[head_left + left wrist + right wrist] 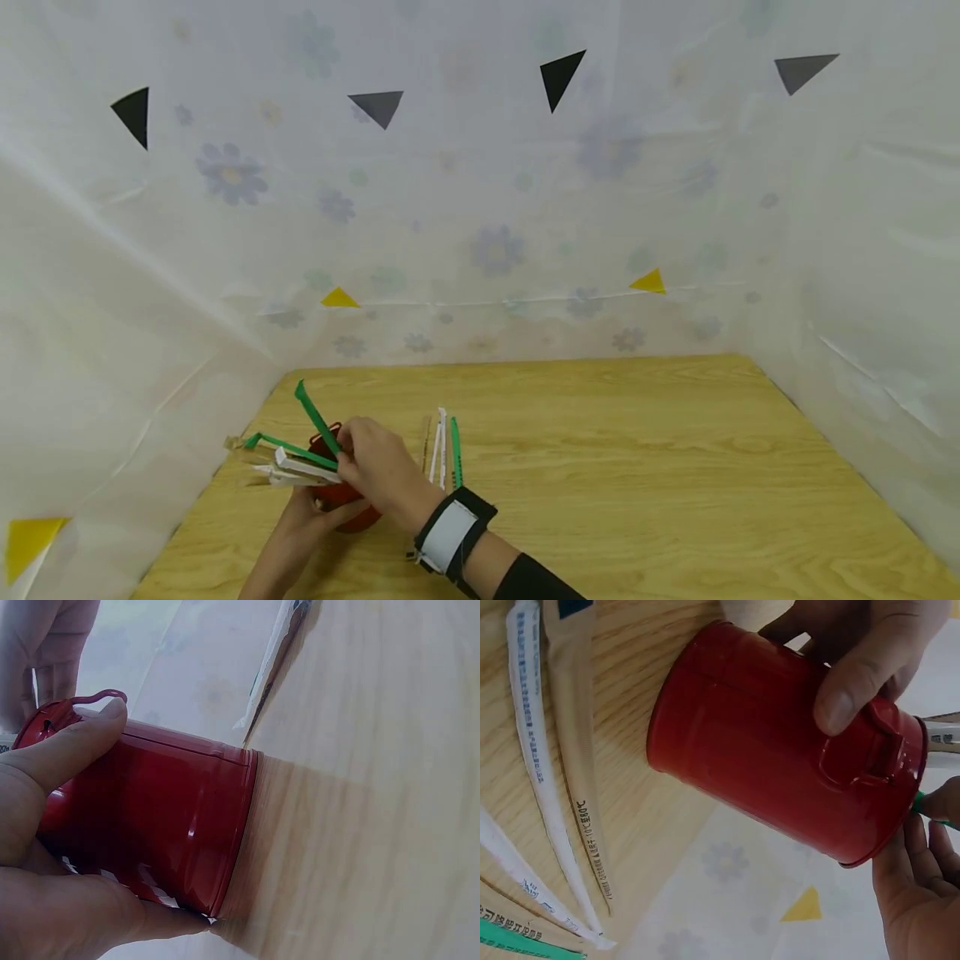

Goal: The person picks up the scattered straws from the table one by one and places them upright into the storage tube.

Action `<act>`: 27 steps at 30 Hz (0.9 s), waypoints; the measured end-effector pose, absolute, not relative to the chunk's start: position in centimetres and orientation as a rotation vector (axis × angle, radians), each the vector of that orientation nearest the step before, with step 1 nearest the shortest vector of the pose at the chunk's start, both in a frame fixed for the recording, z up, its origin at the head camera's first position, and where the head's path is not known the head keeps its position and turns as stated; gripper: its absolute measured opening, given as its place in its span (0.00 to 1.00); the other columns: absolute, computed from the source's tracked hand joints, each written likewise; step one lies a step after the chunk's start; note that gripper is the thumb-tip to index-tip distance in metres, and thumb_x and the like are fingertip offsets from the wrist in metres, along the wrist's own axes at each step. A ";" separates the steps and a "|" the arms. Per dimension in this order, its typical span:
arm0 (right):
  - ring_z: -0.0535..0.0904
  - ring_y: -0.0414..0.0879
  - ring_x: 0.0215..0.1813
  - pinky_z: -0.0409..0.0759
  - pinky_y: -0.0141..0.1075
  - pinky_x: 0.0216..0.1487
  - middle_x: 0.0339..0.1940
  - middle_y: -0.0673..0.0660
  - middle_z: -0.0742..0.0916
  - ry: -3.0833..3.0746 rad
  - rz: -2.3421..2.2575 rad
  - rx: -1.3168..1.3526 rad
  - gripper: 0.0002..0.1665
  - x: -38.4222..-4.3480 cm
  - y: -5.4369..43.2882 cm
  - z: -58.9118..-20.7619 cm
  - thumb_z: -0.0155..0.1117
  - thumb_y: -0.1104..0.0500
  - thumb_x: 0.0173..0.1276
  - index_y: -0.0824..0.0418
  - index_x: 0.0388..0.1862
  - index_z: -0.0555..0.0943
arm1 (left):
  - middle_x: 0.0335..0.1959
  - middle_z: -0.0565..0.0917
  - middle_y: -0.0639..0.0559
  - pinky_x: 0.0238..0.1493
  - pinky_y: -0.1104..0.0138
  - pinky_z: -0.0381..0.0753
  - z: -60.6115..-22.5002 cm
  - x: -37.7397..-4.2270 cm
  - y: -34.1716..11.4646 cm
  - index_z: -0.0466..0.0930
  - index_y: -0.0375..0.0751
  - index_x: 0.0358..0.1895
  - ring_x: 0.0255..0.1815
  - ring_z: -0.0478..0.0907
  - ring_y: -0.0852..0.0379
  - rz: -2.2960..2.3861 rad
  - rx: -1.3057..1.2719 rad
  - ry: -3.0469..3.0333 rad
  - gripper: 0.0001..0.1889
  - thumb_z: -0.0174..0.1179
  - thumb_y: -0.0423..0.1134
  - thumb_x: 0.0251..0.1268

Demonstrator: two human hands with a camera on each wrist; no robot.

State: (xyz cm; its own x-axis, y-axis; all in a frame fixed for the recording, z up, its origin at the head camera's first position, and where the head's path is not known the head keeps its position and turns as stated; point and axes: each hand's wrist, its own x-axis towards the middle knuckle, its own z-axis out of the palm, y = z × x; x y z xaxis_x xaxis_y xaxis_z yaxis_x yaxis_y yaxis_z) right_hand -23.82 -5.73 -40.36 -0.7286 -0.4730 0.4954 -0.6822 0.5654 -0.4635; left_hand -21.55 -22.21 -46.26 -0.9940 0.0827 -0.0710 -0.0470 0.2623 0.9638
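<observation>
A red metal bucket (pixel 165 817) with small wire handles leans tilted over the table, its mouth toward the left in the head view. My left hand (pixel 296 529) grips it around the side, thumb (pixel 82 746) near the rim. Out of its mouth stick several wrapped straws (pixel 300 467), white, brown and green. At the mouth, my right hand (pixel 382 467) pinches a green wrapped straw (pixel 315 414), which points up and left; its lower end is hidden. In the right wrist view, only a bit of green shows between the right fingers.
Right of the bucket, several more wrapped straws lie on the wooden table (pixel 637 467): a brown straw (pixel 574 712), a white straw (pixel 536 742) and a green straw (pixel 456 442) among them. Pale flowered sheeting (pixel 465 183) encloses the back and sides.
</observation>
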 end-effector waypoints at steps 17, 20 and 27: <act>0.77 0.46 0.36 0.78 0.33 0.34 0.36 0.56 0.81 -2.633 1.054 0.455 0.09 -24.9 2.7 -43.2 0.66 0.66 0.70 0.66 0.47 0.77 | 0.74 0.67 0.46 0.60 0.77 0.67 -46.0 -21.5 -21.6 0.53 0.48 0.78 0.70 0.67 0.59 1.837 0.147 2.531 0.50 0.77 0.39 0.56; 0.76 0.49 0.34 0.77 0.40 0.32 0.33 0.61 0.79 -2.796 1.002 0.308 0.14 -24.5 4.1 -43.4 0.68 0.64 0.69 0.72 0.46 0.76 | 0.74 0.68 0.47 0.65 0.70 0.67 -45.9 -21.4 -21.7 0.53 0.49 0.78 0.67 0.68 0.65 1.826 0.139 2.534 0.49 0.77 0.40 0.57; 0.71 0.45 0.25 0.73 0.38 0.25 0.22 0.54 0.75 -2.984 0.833 0.252 0.18 -23.4 5.5 -44.5 0.75 0.58 0.64 0.68 0.28 0.76 | 0.75 0.65 0.46 0.72 0.46 0.61 -45.8 -21.3 -21.9 0.52 0.48 0.79 0.74 0.63 0.48 1.847 0.171 2.511 0.50 0.76 0.39 0.58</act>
State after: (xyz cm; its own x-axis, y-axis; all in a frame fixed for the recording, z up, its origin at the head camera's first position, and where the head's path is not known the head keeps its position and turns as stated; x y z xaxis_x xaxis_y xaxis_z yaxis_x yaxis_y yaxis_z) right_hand -23.42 5.48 -44.54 -0.9864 -0.1465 0.0750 -0.1641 0.8433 -0.5117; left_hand -21.27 -21.90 -45.81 -0.9938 0.0997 0.0488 0.0763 0.2942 0.9527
